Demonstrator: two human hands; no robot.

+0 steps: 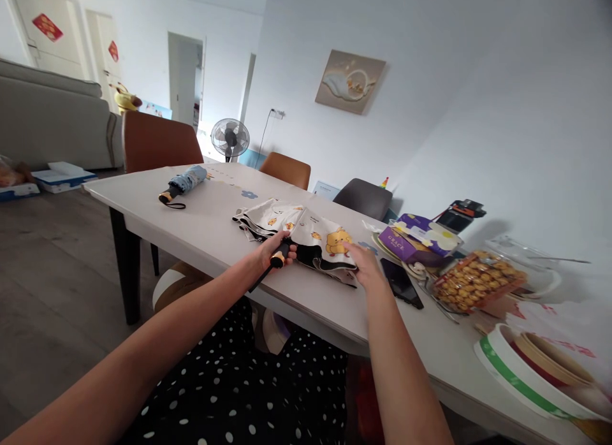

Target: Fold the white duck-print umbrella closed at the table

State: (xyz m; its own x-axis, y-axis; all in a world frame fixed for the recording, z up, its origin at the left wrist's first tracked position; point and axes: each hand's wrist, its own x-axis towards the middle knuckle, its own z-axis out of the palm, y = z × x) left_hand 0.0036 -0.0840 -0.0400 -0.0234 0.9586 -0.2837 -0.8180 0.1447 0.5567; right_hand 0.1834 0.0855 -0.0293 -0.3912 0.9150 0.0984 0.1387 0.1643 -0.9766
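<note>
Umbrella [306, 225]: left hand [273, 250] around handle [279, 259], right [366, 264] on canopy [329, 231]

Bare left arm [182, 333] slanting inward, left hand [273, 251] curled in a firm grip, right arm [399, 352] stretched forward, right hand [367, 264] with a finger [354, 248] extended leftward

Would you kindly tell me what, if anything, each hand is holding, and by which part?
The left hand holds the white umbrella by its black handle; the right hand touches its canopy at the edge; any grip there is unclear.
</note>
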